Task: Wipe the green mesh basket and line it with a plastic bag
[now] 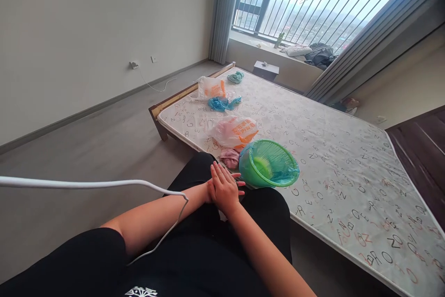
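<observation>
My right hand [223,189] lies flat across my left hand [239,183] above my lap, its fingers stretched out and pointing up and away. Beneath it, the left hand's fingertips stick out to the right, spread apart; most of its palm is hidden. No object shows between the two hands. Just beyond them a green waste basket [255,172] with a thin bluish bag liner leans tilted on the mattress. A folded pink cloth [229,158] lies beside the basket, near my fingertips. Behind the cloth is a white plastic bag with orange print [236,131].
On the letter-patterned mattress [333,172] farther back lie a crumpled blue bag [222,103], another white bag [210,87] and a teal bundle [235,77]. A white cable [86,185] crosses at left. A small bedside table [266,69] stands near the window.
</observation>
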### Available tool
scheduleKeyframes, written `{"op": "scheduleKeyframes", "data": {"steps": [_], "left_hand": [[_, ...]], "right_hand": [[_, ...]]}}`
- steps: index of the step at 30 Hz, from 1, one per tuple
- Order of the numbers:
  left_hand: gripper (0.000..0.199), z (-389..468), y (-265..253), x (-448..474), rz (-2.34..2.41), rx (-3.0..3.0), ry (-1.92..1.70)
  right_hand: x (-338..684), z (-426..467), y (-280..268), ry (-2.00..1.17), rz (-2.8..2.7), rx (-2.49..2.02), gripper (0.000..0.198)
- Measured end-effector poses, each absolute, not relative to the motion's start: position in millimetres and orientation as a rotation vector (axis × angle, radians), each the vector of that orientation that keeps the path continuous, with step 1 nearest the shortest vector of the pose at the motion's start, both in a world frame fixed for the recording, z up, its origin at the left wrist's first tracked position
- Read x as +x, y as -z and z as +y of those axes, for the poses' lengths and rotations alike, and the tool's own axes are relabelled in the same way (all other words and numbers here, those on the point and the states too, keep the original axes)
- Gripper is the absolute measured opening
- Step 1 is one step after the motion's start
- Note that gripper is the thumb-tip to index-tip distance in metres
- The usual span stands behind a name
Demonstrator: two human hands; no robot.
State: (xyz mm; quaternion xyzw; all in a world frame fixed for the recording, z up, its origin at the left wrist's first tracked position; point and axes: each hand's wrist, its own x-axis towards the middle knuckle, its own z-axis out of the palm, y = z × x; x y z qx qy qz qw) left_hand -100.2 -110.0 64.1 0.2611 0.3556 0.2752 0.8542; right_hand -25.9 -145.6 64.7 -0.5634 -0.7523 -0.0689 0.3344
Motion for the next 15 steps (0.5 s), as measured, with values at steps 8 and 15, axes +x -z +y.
{"op": "scheduleKeyframes", "data": {"steps": [8, 15], "left_hand": [[0.072, -87.7, -75.2, -120.4, 0.642, 0.379, -0.521], [0.051, -125.8, -81.8, -82.5, 1.032, 0.568, -0.699]], "right_hand": [[-12.9, -151.6, -37.2, 0.315, -1.948, -1.587, 0.045], [-36.3, -152.8, -68.5, 0.187, -2.136, -1.462, 0.053]]}}
